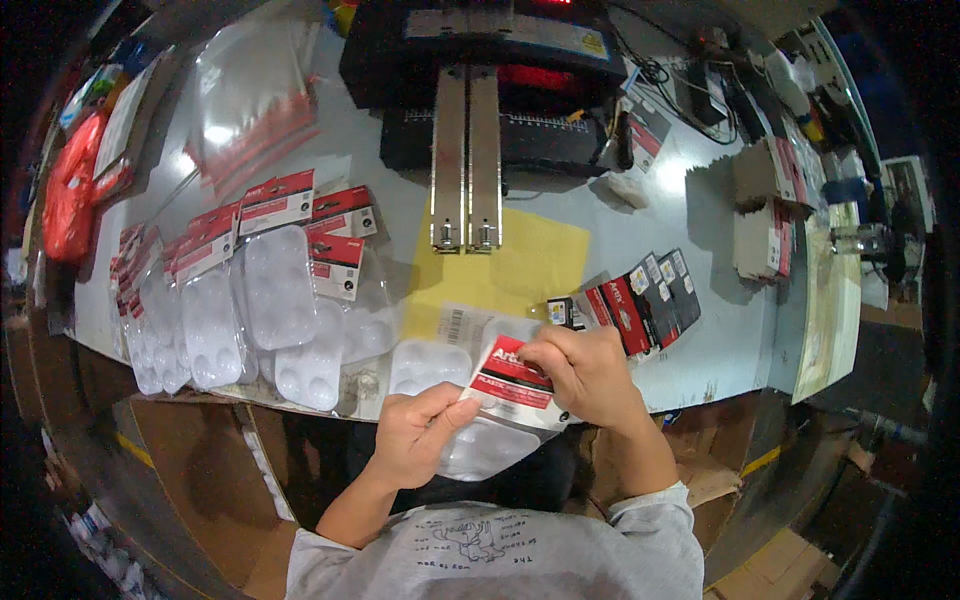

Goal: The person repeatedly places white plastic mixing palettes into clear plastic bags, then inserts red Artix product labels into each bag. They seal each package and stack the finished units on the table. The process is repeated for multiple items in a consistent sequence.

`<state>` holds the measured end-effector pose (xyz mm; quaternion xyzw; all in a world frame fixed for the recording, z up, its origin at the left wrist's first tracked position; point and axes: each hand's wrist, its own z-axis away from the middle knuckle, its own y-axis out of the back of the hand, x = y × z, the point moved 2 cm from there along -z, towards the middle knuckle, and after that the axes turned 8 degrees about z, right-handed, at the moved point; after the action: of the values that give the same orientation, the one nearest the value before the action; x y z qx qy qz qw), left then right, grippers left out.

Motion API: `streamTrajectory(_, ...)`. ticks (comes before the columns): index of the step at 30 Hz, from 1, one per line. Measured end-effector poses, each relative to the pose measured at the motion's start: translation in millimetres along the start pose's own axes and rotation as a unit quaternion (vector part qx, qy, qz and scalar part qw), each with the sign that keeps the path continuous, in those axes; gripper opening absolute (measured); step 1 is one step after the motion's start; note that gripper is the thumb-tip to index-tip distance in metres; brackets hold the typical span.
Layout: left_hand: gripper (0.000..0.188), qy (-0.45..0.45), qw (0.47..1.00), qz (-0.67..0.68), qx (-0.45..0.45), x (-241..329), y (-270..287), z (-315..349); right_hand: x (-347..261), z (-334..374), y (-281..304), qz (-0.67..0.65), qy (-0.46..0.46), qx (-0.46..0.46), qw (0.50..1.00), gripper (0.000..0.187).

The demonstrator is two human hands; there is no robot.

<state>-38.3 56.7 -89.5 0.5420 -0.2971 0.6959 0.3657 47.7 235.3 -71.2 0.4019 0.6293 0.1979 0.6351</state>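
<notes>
A white plastic paint palette (pixel 487 452) in a clear bag, topped by a red, black and white header card (pixel 512 390), is held close to my body over the table's near edge. My left hand (pixel 422 432) grips the pack at its left side, thumb on top and fingers underneath. At the card's upper right, my right hand (pixel 588 372) pinches the header with its fingers curled in. Just beyond my left hand lies another white palette (pixel 428 366). To the right of my right hand, several black and red cards (pixel 650 308) are fanned out.
Bagged palettes (pixel 215 325) with header cards pile up at the left. Clear bags (pixel 250 85) lie behind them, beside a red bag (pixel 75 190). A black machine (pixel 400 60) with two metal bars (pixel 467 160) overhangs a yellow sheet (pixel 545 250). Card stacks (pixel 768 215) stand right.
</notes>
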Motion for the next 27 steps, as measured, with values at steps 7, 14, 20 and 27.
streamTrajectory(7, 0.021, -0.013, 0.959, 0.171, 0.224, -17.3, 15.5, -7.6, 18.8, 14.6, -8.6, -0.256, -0.302, -0.03, 0.918, 0.02)
streamTrajectory(14, 0.025, -0.01, 0.966, 0.108, 0.234, -23.6, 13.4, -9.3, 14.9, 24.4, -26.3, -0.402, -0.382, -0.066, 0.829, 0.025)
streamTrajectory(20, 0.025, -0.012, 0.965, 0.098, 0.243, -25.1, 14.6, -9.8, 12.3, 22.9, -29.5, -0.416, -0.378, -0.042, 0.826, 0.019)
streamTrajectory(27, 0.027, -0.028, 0.971, -0.072, 0.228, -9.6, 25.3, -32.9, 13.8, 6.2, -44.5, -0.488, -0.378, 0.002, 0.787, 0.014)
